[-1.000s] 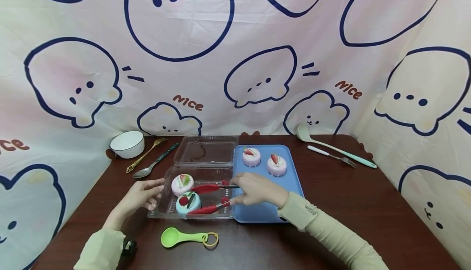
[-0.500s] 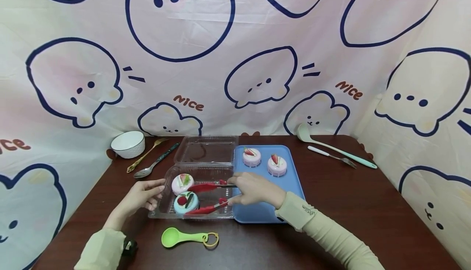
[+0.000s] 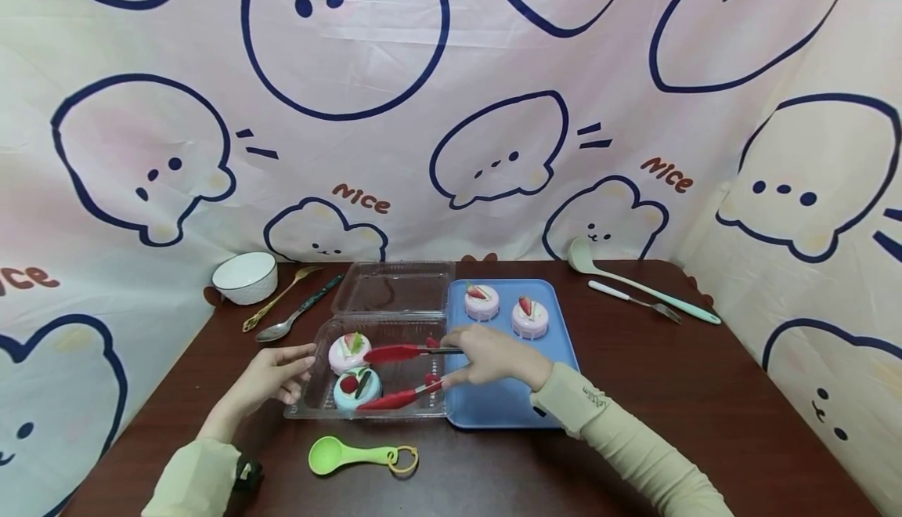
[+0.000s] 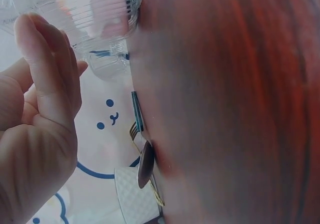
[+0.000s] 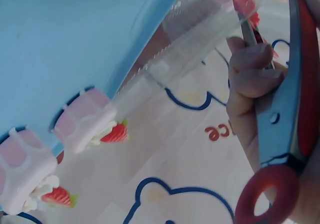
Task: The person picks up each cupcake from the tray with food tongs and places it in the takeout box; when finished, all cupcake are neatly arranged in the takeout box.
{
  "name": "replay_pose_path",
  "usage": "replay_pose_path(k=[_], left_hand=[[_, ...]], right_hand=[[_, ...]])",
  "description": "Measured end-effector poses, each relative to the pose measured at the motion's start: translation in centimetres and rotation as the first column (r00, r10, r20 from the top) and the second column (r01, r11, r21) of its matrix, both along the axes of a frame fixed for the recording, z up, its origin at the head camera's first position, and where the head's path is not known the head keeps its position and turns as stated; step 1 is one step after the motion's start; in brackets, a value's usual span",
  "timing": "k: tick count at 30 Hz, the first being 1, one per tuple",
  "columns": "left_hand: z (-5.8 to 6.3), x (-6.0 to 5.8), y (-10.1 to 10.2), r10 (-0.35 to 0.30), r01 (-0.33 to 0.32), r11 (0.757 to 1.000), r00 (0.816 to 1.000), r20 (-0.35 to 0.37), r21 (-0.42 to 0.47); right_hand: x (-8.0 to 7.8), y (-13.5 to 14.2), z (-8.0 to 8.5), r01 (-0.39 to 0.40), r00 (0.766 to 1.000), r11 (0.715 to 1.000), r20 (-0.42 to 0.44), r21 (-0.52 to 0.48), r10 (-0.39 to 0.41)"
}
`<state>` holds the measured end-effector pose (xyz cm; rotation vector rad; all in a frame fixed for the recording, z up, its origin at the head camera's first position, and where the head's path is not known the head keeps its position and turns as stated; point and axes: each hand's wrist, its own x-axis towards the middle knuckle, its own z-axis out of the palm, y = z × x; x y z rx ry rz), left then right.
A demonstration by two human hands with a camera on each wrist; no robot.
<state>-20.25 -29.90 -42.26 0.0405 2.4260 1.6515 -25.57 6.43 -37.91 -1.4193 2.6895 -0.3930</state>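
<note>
My right hand (image 3: 489,356) grips red-tipped tongs (image 3: 395,353) over the clear plastic container (image 3: 416,329). The tongs' arms stand apart, their tips at the right side of a light-blue toy cake (image 3: 357,390) topped with a red berry. One tip lies close to the pink toy cake (image 3: 348,353) just behind it. Both cakes sit side by side at the container's left. My left hand (image 3: 271,376) is at the container's left edge, fingers loosely extended in the left wrist view; firm contact cannot be told. The right wrist view shows the tongs' handle (image 5: 280,119) in the palm.
A blue tray (image 3: 486,407) with two pink strawberry cakes (image 3: 530,318) adjoins the container's right. Behind stands the container's lid (image 3: 395,286). A white bowl (image 3: 245,278), gold fork (image 3: 282,298) and spoon (image 3: 299,309) lie left; a ladle (image 3: 641,286) and fork (image 3: 634,299) right; green measuring spoon (image 3: 345,454) in front.
The blue cake has shifted slightly left, close against the pink one. The tongs moved left with it, then drew back a little to the right and spread slightly. My left hand stayed put.
</note>
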Motion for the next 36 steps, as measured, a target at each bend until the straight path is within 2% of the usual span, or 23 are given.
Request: replay_pose_path(k=[5, 9, 13, 19, 25, 31, 36], left_hand=[[-0.1, 0.0, 0.0, 0.005, -0.005, 1.000, 1.000, 0.001, -0.009], [-0.1, 0.0, -0.1, 0.002, -0.002, 1.000, 1.000, 0.000, 0.000], [-0.1, 0.0, -0.1, -0.004, 0.004, 1.000, 1.000, -0.003, 0.008], [-0.2, -0.2, -0.1, 0.006, -0.006, 1.000, 1.000, 0.003, 0.000], [-0.2, -0.2, 0.0, 0.014, -0.014, 1.000, 1.000, 0.003, -0.005], [-0.2, -0.1, -0.1, 0.012, -0.012, 1.000, 1.000, 0.004, 0.004], [-0.4, -0.2, -0.2, 0.013, -0.013, 1.000, 1.000, 0.000, 0.008]], right_hand=[[-0.7, 0.9, 0.1, -0.014, 1.000, 0.999, 0.005, -0.031, 0.015], [-0.9, 2.1, -0.3, -0.003, 1.000, 0.995, 0.025, -0.095, 0.005], [-1.0, 3.7, -0.4, 0.033, 0.998, 0.984, 0.056, -0.175, -0.024], [-1.1, 6.7, -0.4, 0.104, 0.992, 0.964, 0.091, -0.244, -0.084], [-1.4, 10.5, -0.2, 0.160, 0.986, 0.939, 0.011, -0.304, -0.164], [-1.7, 14.2, 0.0, 0.235, 0.960, 0.904, -0.061, -0.358, -0.273], [-1.7, 17.0, -0.1, 0.357, 0.916, 0.864, -0.051, -0.355, -0.399]])
